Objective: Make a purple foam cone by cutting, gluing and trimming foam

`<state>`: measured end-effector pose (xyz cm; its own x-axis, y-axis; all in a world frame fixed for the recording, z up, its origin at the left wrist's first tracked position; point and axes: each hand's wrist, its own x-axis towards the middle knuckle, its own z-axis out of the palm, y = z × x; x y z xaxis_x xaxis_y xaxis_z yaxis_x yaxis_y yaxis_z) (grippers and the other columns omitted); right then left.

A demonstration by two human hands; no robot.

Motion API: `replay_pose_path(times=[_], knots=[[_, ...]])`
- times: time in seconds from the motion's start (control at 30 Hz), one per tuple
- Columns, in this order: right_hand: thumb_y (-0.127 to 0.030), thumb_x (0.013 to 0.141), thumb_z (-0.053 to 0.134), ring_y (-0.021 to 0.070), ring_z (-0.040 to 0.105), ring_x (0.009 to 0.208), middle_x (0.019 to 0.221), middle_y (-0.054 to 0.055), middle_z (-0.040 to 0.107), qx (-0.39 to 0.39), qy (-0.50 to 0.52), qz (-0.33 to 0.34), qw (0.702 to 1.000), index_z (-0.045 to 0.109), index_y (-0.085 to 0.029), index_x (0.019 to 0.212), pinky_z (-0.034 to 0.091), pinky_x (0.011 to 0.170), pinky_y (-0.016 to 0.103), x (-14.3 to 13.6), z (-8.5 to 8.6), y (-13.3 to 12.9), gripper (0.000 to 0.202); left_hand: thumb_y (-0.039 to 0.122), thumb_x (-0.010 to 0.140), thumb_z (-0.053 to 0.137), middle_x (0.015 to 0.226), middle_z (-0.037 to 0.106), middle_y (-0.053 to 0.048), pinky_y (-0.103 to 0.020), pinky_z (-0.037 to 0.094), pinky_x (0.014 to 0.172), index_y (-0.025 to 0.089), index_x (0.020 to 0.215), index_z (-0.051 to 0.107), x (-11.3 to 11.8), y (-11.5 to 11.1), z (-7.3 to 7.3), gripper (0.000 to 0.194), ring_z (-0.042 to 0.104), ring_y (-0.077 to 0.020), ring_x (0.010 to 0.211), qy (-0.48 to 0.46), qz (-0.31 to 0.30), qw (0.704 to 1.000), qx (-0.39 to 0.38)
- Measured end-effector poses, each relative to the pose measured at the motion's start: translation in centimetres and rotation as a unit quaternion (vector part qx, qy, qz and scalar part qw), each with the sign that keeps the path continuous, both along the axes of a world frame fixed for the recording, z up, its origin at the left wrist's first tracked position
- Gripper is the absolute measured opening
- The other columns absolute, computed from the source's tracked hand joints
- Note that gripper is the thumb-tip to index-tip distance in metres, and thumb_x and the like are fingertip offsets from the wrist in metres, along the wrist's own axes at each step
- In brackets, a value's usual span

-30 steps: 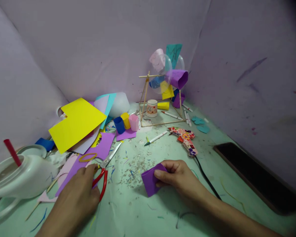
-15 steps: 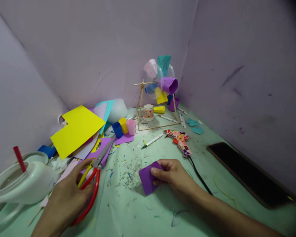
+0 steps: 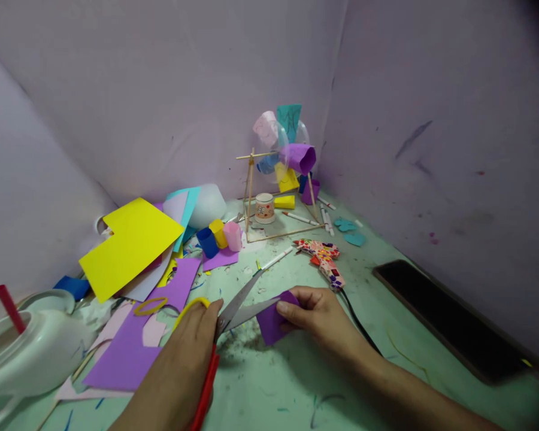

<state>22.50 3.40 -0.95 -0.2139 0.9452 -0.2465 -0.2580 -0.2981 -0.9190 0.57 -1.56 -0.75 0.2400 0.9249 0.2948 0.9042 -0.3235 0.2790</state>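
My left hand [image 3: 179, 359] is closed round the red and yellow handles of a pair of scissors [image 3: 227, 320]. The blades stand apart, and the lower one lies across the top of a small purple piece of craft foam or paper [image 3: 269, 323]. Between thumb and fingers, my right hand [image 3: 309, 311] pinches that purple piece by its right side. Left of the scissors lie a larger cut purple sheet [image 3: 126, 359] and pale pink scraps [image 3: 112, 332].
A stick frame [image 3: 250, 197] with a wheel of coloured paper cups stands at the back. A flower-patterned glue gun [image 3: 323, 257], its cord and a phone [image 3: 444, 317] lie right. A white pot [image 3: 49, 353], yellow sheet [image 3: 135, 245] and small rolled cups [image 3: 206, 242] are left.
My left hand has brought the scissors rightward to the purple piece, and the blades have opened over its top edge. My right hand keeps its pinch. The view has shifted slightly.
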Motion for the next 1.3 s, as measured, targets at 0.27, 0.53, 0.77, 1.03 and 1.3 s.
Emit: replay_pose_path(times=[0.27,0.53,0.77,1.03,1.3], knots=[[-0.026,0.059,0.076,0.0165,0.067,0.055,0.057,0.003,0.072,0.006,-0.02,0.016,1.0,0.073,-0.014,0.065,0.052,0.059,0.027,-0.5,0.4,-0.6,0.013,0.0,0.081,0.03,0.12,0.059,-0.017,-0.044,0.047,0.093,0.01,0.13,0.042,0.0,-0.8,-1.4,0.052,0.053,-0.0267,0.115,0.142,0.005,0.99,-0.011],[-0.024,0.065,0.071,0.0177,0.069,0.059,0.062,0.005,0.074,0.028,-0.055,0.038,0.997,0.074,-0.015,0.067,0.053,0.062,0.028,-0.6,0.4,-0.9,0.01,0.001,0.081,0.031,0.119,0.06,-0.019,-0.039,0.052,0.087,0.009,0.133,0.041,-0.6,-0.7,-0.2,0.054,0.059,-0.0264,0.108,0.216,-0.062,0.974,-0.004],[-0.021,0.065,0.07,0.0169,0.069,0.057,0.059,0.004,0.073,0.03,-0.063,0.038,0.997,0.074,-0.015,0.068,0.053,0.061,0.027,-0.6,0.5,-1.0,0.008,0.001,0.08,0.031,0.119,0.061,-0.017,-0.042,0.051,0.087,0.011,0.132,0.044,-0.5,-0.5,0.3,0.055,0.059,-0.0272,0.107,0.22,-0.055,0.973,-0.035],[-0.023,0.065,0.07,0.016,0.068,0.055,0.059,0.004,0.073,0.024,-0.066,0.034,0.997,0.074,-0.016,0.067,0.053,0.059,0.027,-0.7,0.3,-0.9,0.008,0.0,0.077,0.027,0.117,0.061,-0.015,-0.042,0.05,0.088,0.014,0.132,0.044,-0.4,-0.7,-0.4,0.059,0.058,-0.0272,0.107,0.21,-0.033,0.977,-0.011],[-0.019,0.061,0.069,0.0152,0.066,0.054,0.055,0.001,0.072,0.011,-0.055,0.03,0.998,0.076,-0.016,0.067,0.052,0.058,0.026,-0.9,0.4,-1.0,0.009,0.001,0.076,0.03,0.114,0.062,-0.019,-0.047,0.052,0.084,0.009,0.13,0.046,-0.7,-0.7,0.4,0.057,0.06,-0.0308,0.104,0.231,-0.044,0.971,-0.051]])
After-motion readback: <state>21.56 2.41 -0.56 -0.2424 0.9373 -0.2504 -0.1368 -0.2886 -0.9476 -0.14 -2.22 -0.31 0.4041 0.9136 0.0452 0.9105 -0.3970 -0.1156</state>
